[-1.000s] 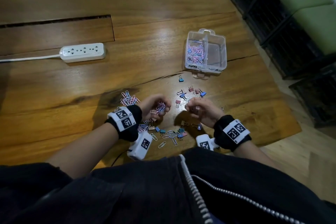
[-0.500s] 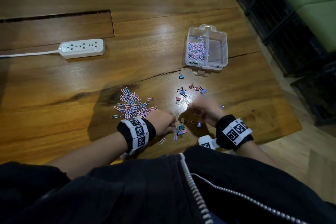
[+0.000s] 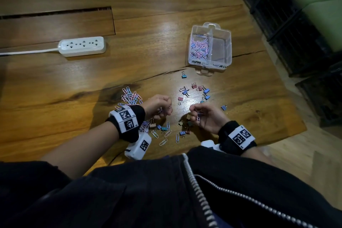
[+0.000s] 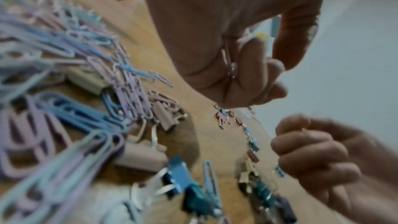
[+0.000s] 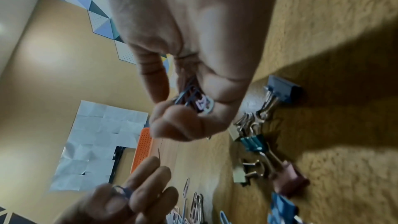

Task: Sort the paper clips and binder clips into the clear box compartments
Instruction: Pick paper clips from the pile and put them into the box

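The clear box (image 3: 211, 63) stands far right of centre; pink and blue paper clips (image 3: 199, 48) fill its left compartment, and the right one looks bare. My left hand (image 3: 164, 111) hovers over the table with fingers curled round a few paper clips (image 4: 233, 67). Close beside it, my right hand (image 3: 195, 114) pinches a small bunch of paper clips (image 5: 194, 101) between thumb and fingers. Loose binder clips (image 3: 196, 90) lie between the hands and the box. A paper clip pile (image 3: 130, 96) sits left of my left hand.
A mixed scatter of paper clips and binder clips (image 3: 166, 131) lies at the near table edge under both hands. A white power strip (image 3: 82, 46) with its cord lies far left. The table's right edge drops off beside black crates (image 3: 296, 33).
My left hand has lifted off the mixed scatter near the table's front edge and now holds clips beside the right hand. The right hand has stayed about where it was.
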Motion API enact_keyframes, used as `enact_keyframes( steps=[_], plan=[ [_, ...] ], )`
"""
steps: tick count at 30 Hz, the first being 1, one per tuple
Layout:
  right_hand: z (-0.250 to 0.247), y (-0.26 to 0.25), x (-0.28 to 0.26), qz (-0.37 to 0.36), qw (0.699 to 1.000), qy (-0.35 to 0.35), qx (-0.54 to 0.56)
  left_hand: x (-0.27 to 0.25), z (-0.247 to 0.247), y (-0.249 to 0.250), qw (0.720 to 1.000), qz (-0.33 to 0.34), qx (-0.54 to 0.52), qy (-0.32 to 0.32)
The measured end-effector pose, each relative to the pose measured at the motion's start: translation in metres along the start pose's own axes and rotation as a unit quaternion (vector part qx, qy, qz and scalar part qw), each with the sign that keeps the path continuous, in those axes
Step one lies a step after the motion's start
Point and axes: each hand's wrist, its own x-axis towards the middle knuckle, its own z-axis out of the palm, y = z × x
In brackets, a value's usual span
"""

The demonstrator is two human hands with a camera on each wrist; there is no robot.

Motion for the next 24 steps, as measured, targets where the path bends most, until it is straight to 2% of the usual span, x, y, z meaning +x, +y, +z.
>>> enact_keyframes(
  steps=[2, 4, 6, 9, 11, 13, 16, 18, 20, 21, 22, 24],
  plan=[
    [0.002, 0.001, -0.001, 0.020, 0.999, -0.016, -0.047, -0.003, -0.001, 0.000, 0.997, -0.012, -0.077, 0.004],
    [0.005, 0.003, -0.003, 0.061, 0.990, -0.040, -0.123, -0.006, -0.001, -0.002, 0.998, -0.021, -0.051, 0.010],
    [0.007, 0.008, -0.003, 0.116, 0.976, -0.065, -0.173, -0.011, 0.000, -0.006, 0.998, -0.026, 0.064, 0.012],
    [0.006, 0.016, -0.002, 0.169, 0.964, -0.061, -0.194, -0.015, 0.002, -0.016, 0.966, -0.035, 0.252, 0.044],
    [0.006, 0.017, -0.002, 0.167, 0.963, -0.043, -0.206, -0.015, 0.004, -0.023, 0.945, -0.031, 0.317, 0.078],
    [0.006, 0.015, 0.000, 0.127, 0.964, -0.014, -0.234, -0.015, 0.004, -0.028, 0.931, -0.021, 0.351, 0.094],
    [0.004, 0.008, 0.003, 0.038, 0.958, 0.061, -0.279, -0.017, 0.010, -0.029, 0.878, 0.002, 0.469, 0.094],
    [0.003, 0.005, 0.003, 0.006, 0.963, 0.084, -0.255, -0.017, 0.017, -0.028, 0.802, 0.007, 0.589, 0.096],
    [0.005, 0.005, 0.000, -0.003, 0.970, 0.080, -0.228, -0.015, 0.023, -0.029, 0.726, 0.012, 0.679, 0.109],
    [0.007, 0.005, -0.003, -0.004, 0.968, 0.076, -0.239, -0.014, 0.025, -0.030, 0.707, 0.020, 0.697, 0.120],
    [0.011, 0.007, -0.006, -0.002, 0.962, 0.073, -0.264, -0.012, 0.027, -0.031, 0.700, 0.030, 0.702, 0.128],
    [0.019, 0.012, -0.011, 0.004, 0.939, 0.073, -0.336, -0.011, 0.031, -0.031, 0.709, 0.039, 0.691, 0.133]
  ],
)
